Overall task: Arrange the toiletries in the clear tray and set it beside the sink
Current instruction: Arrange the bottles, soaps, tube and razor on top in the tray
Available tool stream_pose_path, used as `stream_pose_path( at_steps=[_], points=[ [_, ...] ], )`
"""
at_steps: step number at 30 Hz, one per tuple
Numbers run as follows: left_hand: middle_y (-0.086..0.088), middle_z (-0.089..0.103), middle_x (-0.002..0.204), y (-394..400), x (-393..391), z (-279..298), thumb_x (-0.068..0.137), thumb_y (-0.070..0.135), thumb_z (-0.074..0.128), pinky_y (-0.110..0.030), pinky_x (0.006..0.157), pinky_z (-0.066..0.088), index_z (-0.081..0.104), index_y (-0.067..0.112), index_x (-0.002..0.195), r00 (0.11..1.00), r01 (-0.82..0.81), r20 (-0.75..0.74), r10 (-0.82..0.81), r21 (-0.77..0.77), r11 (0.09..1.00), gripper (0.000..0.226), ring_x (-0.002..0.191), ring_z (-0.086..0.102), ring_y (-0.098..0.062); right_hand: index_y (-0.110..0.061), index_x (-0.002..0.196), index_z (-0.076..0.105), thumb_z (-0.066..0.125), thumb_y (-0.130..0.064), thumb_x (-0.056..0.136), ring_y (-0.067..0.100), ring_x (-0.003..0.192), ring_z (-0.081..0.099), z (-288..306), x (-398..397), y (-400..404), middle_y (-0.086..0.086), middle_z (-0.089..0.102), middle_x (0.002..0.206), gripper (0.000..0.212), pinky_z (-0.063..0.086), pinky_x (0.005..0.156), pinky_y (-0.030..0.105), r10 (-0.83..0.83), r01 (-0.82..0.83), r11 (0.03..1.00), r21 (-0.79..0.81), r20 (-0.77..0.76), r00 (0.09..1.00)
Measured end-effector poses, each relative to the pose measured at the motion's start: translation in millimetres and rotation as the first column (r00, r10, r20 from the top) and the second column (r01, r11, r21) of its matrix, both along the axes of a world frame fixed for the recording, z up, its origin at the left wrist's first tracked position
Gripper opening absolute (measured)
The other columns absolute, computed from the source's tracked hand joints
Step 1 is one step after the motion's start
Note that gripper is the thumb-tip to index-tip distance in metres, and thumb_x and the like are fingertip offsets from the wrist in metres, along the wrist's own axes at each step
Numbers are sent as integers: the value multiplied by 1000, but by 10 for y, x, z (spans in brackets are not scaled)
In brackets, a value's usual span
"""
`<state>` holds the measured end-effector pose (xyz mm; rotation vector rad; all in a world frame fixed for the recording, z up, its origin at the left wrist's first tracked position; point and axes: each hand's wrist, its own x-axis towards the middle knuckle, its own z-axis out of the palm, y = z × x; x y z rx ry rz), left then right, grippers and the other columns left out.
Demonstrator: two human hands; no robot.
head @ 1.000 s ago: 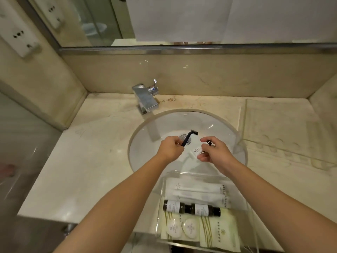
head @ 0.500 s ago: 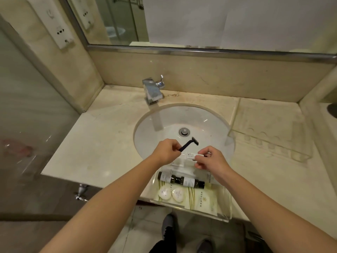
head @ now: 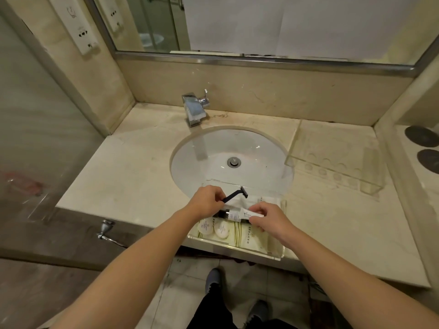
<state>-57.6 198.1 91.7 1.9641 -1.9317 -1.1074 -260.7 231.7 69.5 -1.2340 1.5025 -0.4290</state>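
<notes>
My left hand, centre frame: fingers pinch black razor by handle, head pointing up-right over sink edge. My right hand, just right of it: fingers clamped on small white tube. Both hover over clear tray, which sits on tabletop front edge, below sink. In tray: two round soaps, dark bottle partly hidden, white packets. Second clear tray right of sink. Faucet above sink.

A beige marble counter meets matching stone walls; a framed mirror hangs above, with white wall sockets left and pale floor tiles below.
</notes>
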Motion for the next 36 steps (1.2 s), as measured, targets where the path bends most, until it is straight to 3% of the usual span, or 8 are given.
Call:
stream_pose_path(
  at_steps=[3,8,12,15,26,30,32,36],
  points=[
    [-8,70,93,65,-12,-14,85,8,63,-32,78,56,69,11,96,1000,5,9,-5,3,1000,13,87,66,-23,-20,86,59,64,-10,83,14,70,59,-61,-29,83,3,65,86,12,45,58,25,39,-39,999,-4,-71,997],
    [-9,71,94,120,-32,-16,85,9,61,-34,77,56,69,11,96,999,22,37,-22,-1,1000,14,88,66,-24,-19,86,46,69,-11,77,10,75,49,-69,-49,162,-5,54,82,26,41,62,27,57,-57,998,10,-72,996],
    [-9,71,96,132,-55,-2,86,9,60,-37,81,57,69,11,98,998,45,47,-45,-6,999,15,90,66,-25,-18,88,48,63,-23,85,18,81,54,-45,-52,192,9,60,90,17,49,76,37,49,-52,998,-40,-66,997],
    [-9,71,96,141,-69,-10,87,9,60,-37,81,57,69,11,99,997,57,45,-57,-1,998,15,90,67,-26,-18,89,52,60,-16,88,14,79,51,-26,-58,215,2,57,89,8,45,74,31,81,-88,992,-92,-77,994],
    [-5,67,100,163,-74,-59,88,10,60,-31,79,53,68,10,103,989,127,69,-127,9,992,18,87,61,-20,-20,90,58,66,-5,84,7,79,53,-65,-17,257,-7,59,93,18,39,58,13,97,-120,982,-144,-157,983],
    [-1,64,94,160,-45,-58,88,10,59,-25,71,47,68,11,102,991,119,63,-119,6,993,17,83,58,-17,-22,86,61,67,-23,85,15,78,58,-94,5,241,-5,64,92,6,46,65,25,68,-97,982,-165,-174,982],
    [-2,64,94,160,-32,-54,88,10,59,-22,67,46,68,11,102,991,116,63,-116,8,993,16,82,58,-17,-20,82,62,63,-35,86,15,65,57,-104,16,237,-1,68,80,16,51,67,36,47,-82,984,-159,-209,977],
    [-5,67,95,151,-18,-37,88,9,58,-21,62,47,68,10,101,991,119,65,-119,5,993,16,80,59,-18,-9,80,62,53,-43,93,14,56,54,-103,37,237,0,63,60,38,51,68,37,62,-92,990,-104,-263,963]
  ],
)
